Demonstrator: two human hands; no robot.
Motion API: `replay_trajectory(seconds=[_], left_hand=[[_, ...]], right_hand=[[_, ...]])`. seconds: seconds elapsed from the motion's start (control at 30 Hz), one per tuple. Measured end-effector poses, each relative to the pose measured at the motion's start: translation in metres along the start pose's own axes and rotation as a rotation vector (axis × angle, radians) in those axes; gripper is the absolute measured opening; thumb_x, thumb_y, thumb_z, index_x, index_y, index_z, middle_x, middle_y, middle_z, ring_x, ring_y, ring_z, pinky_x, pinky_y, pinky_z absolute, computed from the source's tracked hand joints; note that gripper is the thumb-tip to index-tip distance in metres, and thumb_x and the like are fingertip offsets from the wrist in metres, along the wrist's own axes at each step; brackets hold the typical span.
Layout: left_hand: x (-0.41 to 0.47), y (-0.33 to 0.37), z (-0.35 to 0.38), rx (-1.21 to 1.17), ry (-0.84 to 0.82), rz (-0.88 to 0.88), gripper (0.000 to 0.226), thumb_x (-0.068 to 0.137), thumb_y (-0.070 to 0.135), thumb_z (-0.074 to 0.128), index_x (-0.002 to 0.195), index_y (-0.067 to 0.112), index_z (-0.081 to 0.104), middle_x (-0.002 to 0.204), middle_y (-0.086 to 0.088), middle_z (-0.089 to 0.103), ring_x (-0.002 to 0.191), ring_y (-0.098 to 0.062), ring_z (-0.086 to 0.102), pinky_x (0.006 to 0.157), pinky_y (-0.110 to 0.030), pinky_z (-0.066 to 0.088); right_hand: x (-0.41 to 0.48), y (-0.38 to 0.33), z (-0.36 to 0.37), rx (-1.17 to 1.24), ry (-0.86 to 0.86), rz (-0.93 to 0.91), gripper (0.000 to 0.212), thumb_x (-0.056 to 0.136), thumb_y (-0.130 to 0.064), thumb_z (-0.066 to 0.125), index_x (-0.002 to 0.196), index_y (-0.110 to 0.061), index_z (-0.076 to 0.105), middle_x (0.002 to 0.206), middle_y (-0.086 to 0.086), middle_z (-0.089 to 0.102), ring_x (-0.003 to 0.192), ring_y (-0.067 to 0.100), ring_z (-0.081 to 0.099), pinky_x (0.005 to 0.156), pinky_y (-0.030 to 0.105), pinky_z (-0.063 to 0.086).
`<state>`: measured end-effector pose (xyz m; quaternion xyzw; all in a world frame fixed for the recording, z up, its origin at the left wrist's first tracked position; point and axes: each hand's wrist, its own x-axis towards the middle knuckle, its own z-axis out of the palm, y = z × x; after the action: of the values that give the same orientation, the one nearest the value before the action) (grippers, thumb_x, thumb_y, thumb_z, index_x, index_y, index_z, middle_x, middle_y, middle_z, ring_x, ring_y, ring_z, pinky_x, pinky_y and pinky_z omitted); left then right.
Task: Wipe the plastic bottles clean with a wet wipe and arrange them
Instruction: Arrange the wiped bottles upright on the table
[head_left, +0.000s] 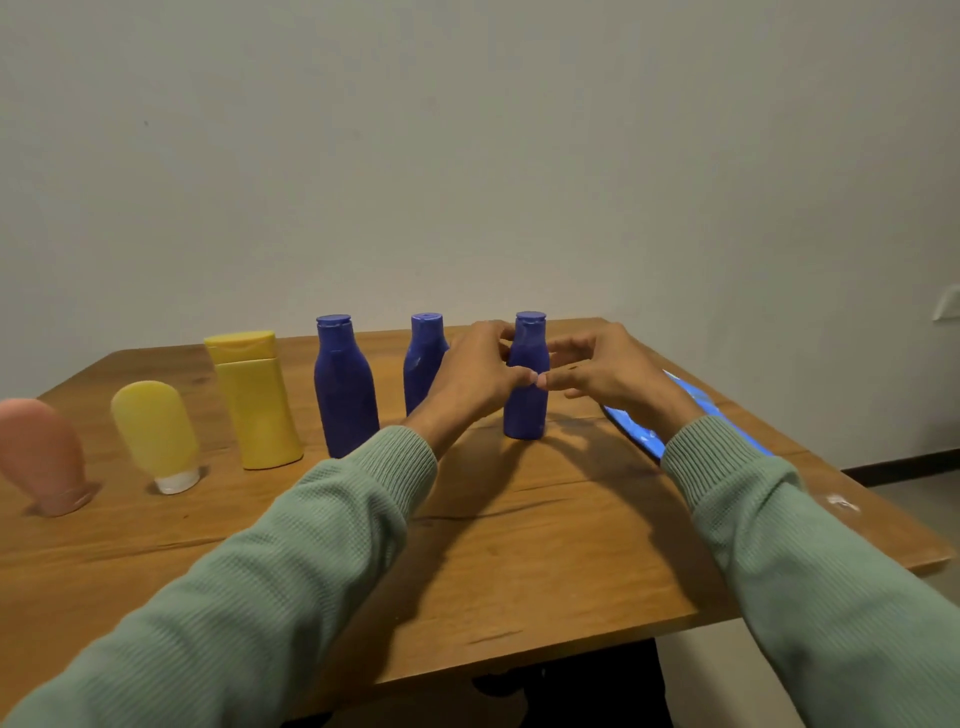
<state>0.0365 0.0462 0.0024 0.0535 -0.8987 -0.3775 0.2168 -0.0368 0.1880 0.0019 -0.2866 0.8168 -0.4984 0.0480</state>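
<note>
Fingers (488, 338) of the left hand (475, 374) curl round the shoulder of the end bottle (525, 410); those of the right hand (610, 371) curl in from the other side, and both thumb tips meet on its front. No wipe shows in either hand. End bottle: upright on the table (519, 545), rightmost in a row with a pink tube (44, 457) and a yellow tube (156, 431) on their caps, a yellow bottle (257, 405), a near blue bottle (345, 395) and a far blue bottle (423, 369). Likely hazard: the end bottle is tall on a small base, so an uneven release could tip it; the left wrist, just beside the far blue bottle, could knock that one into its neighbours. A wipe pack (636, 423) lies under the right wrist. Surface: brown wood with a seam across it and a pale scrap (841, 503), unidentifiable, near its right edge. Room: plain pale wall, switch (946, 301) at right.
</note>
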Motion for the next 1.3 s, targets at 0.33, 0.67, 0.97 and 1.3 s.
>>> replay_trajectory(seconds=[0.33, 0.67, 0.97, 1.3], left_hand=[[0.048, 0.011, 0.005, -0.001, 0.088, -0.017, 0.035, 0.085, 0.015, 0.074, 0.117, 0.011, 0.063, 0.108, -0.009, 0.070, 0.096, -0.023, 0.067, 0.080, -0.032, 0.053], [0.114, 0.007, 0.017, -0.050, 0.202, -0.135, 0.029, 0.087, 0.007, 0.066, 0.115, 0.010, 0.059, 0.109, -0.011, 0.065, 0.095, -0.028, 0.063, 0.087, -0.044, 0.055], [0.137, -0.007, 0.027, -0.033, 0.173, -0.288, 0.027, 0.086, 0.003, 0.061, 0.113, 0.006, 0.056, 0.107, -0.013, 0.062, 0.095, -0.031, 0.062, 0.087, -0.047, 0.054], [0.140, -0.012, 0.034, -0.037, 0.105, -0.324, 0.028, 0.088, 0.001, 0.059, 0.115, 0.003, 0.055, 0.107, -0.015, 0.063, 0.098, -0.030, 0.062, 0.089, -0.044, 0.054]], right_hand=[[0.041, -0.004, -0.013, 0.053, 0.043, -0.050, 0.035, 0.075, 0.000, 0.075, 0.109, -0.006, 0.068, 0.093, 0.007, 0.073, 0.089, 0.017, 0.069, 0.073, 0.031, 0.058], [0.116, -0.001, -0.008, 0.014, 0.086, -0.053, 0.040, 0.081, -0.006, 0.070, 0.121, -0.006, 0.061, 0.103, 0.010, 0.070, 0.095, 0.023, 0.066, 0.084, 0.040, 0.055], [0.154, 0.020, 0.004, -0.027, -0.002, 0.017, 0.042, 0.082, -0.002, 0.068, 0.123, -0.009, 0.060, 0.112, 0.010, 0.067, 0.105, 0.026, 0.062, 0.093, 0.046, 0.050], [0.157, 0.033, 0.019, -0.003, 0.036, 0.036, 0.049, 0.082, 0.002, 0.066, 0.129, -0.008, 0.055, 0.121, 0.010, 0.064, 0.111, 0.027, 0.060, 0.095, 0.048, 0.050]])
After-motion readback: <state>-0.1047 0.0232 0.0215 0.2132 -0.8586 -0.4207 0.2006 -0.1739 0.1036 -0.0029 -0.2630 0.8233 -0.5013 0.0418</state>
